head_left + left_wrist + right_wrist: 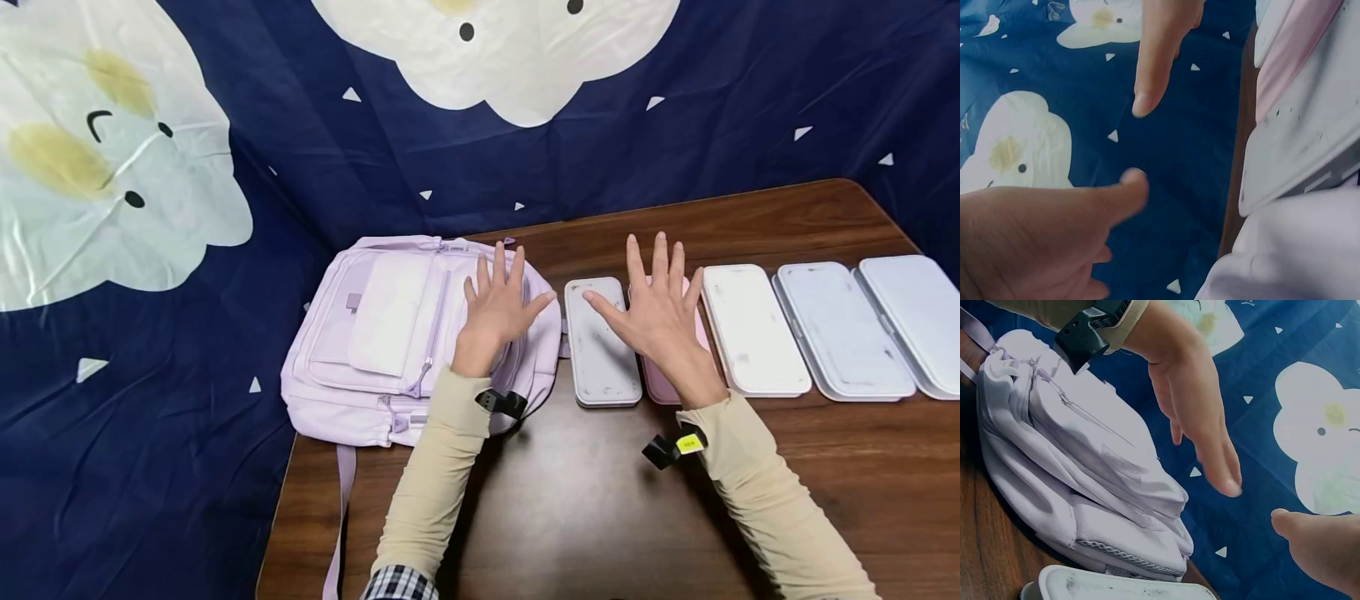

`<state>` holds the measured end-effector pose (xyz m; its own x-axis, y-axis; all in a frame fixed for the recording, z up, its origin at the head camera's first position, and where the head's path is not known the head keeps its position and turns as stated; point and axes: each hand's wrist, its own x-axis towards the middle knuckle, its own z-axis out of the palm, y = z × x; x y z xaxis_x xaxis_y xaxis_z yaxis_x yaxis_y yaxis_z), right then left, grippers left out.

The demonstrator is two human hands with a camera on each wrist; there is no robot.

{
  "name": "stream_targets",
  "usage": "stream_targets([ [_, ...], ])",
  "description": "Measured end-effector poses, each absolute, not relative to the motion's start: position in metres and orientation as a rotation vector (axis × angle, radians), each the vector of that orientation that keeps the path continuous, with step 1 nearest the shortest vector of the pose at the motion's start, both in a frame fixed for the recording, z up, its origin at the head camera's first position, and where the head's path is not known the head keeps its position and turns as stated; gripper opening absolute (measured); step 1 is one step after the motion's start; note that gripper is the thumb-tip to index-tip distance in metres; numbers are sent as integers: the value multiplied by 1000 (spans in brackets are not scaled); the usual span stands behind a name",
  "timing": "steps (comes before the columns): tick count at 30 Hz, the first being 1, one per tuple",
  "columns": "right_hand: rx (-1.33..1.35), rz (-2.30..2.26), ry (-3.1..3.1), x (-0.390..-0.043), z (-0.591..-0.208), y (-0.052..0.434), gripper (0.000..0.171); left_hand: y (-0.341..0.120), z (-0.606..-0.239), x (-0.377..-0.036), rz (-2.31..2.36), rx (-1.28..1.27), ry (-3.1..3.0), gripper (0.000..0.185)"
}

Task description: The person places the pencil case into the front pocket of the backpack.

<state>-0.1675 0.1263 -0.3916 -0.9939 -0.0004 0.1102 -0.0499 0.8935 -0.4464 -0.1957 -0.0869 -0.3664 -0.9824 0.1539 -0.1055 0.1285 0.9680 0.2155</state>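
Both hands hover with fingers spread and hold nothing. In the head view the left hand [497, 312] is above the right part of a lilac backpack [390, 325], which lies flat with its zips and front flap facing up. The right hand [663, 321] is over a pink case [660, 387], covering much of it. Between the hands lies a grey-white flat case [603, 350] with dark scuffs. The left wrist view shows the left hand [1041, 231] in the air; the right wrist view shows the right hand [1322, 550] apart from the backpack [1097, 469].
Right of the pink case stand a white case [756, 333], a pale case [847, 333] and another pale case [918, 325] in a row. A strap [341, 517] hangs at the left edge of the wooden table [570, 500]. A dark blue cloud-patterned cloth [337, 167] hangs behind.
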Motion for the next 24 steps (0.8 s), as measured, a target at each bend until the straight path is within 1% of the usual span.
stream_targets([
  [3,42,731,-2938,-167,-391,124,103,-97,-364,-196,335,237,3034,72],
  [7,32,770,-2930,-166,-391,122,106,-107,-365,-193,402,216,3046,43],
  [8,31,778,-2929,-166,-391,122,106,-109,-365,-192,413,204,3033,38],
  [11,42,791,-2925,-165,-393,123,106,-112,-369,-189,424,154,2979,35],
  [15,53,802,-2925,-163,-394,124,106,-115,-375,-185,371,86,2910,37],
  [17,51,799,-2928,-163,-395,125,106,-117,-377,-183,328,67,2864,31],
  [24,43,798,-2928,-161,-396,127,105,-123,-382,-178,236,114,2753,21],
])
